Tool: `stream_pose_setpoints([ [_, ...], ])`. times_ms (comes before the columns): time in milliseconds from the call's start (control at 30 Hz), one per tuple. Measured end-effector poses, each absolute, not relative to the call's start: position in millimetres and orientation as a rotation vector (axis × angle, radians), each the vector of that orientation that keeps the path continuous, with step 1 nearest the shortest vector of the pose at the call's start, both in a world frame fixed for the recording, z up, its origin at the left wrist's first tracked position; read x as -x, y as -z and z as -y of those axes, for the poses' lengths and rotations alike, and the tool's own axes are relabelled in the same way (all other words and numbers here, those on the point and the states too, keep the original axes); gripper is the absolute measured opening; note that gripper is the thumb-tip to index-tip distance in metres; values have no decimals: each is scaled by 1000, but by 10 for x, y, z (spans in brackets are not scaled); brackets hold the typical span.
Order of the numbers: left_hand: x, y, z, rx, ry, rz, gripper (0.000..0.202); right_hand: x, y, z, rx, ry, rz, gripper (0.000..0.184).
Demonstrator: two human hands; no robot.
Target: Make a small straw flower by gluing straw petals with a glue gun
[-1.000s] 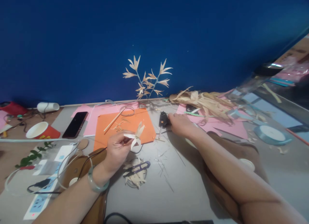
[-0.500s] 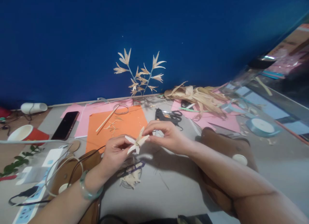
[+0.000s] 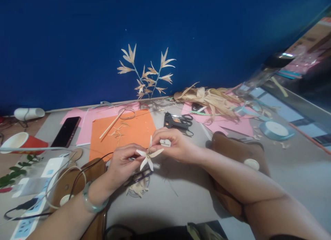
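My left hand (image 3: 123,163) pinches a small pale husk flower (image 3: 148,154) with several pointed petals, held just above the grey table. My right hand (image 3: 173,145) meets it from the right, fingertips closed on the flower's upper petals. A green bangle (image 3: 89,202) rings my left wrist. Under the hands lie small purple snips (image 3: 137,178) on a pile of husk scraps (image 3: 137,190).
A black glue gun (image 3: 172,121) and scissors (image 3: 186,120) lie behind my right hand. Orange paper (image 3: 129,131), pink sheets, a phone (image 3: 66,131), a red cup (image 3: 24,143), a husk-flower branch (image 3: 146,78), dry husks (image 3: 209,98), a ribbon spool (image 3: 276,130) and a brown pouch (image 3: 232,153) surround the spot.
My right hand left the glue gun at the back and came to the flower in my left hand. It now pinches the petals. The camera tilted slightly down.
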State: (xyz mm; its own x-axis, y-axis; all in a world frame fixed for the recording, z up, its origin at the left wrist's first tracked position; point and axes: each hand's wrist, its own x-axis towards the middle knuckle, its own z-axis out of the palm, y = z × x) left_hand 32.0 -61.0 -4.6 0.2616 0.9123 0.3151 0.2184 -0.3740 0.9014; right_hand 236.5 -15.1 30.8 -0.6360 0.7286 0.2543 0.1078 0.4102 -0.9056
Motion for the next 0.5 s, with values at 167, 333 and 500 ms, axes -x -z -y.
stream_pose_setpoints([
  [167, -309, 62, 611, -1848, -1147, -1039, 10, -2375, -295, 172, 767, -1323, 2011, 24],
  [333, -310, 64, 607, -1912, -1161, -1058, 12, -2365, -314, 201, 832, -1446, 1948, 29],
  [500, -302, 72, 607, -1952, -1162, -1011, 9, -2349, -330, 217, 861, -1511, 1909, 31],
])
